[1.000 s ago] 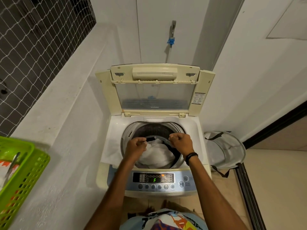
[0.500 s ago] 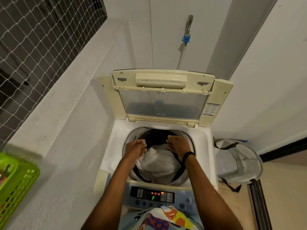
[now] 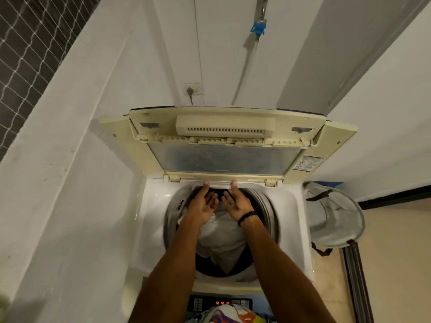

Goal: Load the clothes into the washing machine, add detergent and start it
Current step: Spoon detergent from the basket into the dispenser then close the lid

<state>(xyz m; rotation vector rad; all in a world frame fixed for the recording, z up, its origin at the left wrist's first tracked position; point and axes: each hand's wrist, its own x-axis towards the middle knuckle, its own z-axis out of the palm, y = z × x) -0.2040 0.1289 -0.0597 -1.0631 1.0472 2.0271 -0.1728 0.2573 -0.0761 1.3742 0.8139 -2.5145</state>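
The washing machine (image 3: 154, 206) top is gleaming as smooth, glossy white plastic, while its raised lid (image 3: 224, 122) is showing duller, yellowed plastic around a cloudy, see-through window (image 3: 224, 159). The clothes (image 3: 221, 238) inside the drum (image 3: 269, 213) are lying as soft, creased white cloth. Just beside the machine's right edge, the laundry basket (image 3: 335, 220) is looking like thin grey fabric with dark straps. The wall (image 3: 70, 183) on the left is showing matt white paint, slightly rough. The tap (image 3: 262, 8) above is glinting like metal, carrying a blue plastic piece (image 3: 257, 27). The floor (image 3: 396, 252) is looking smooth and beige.
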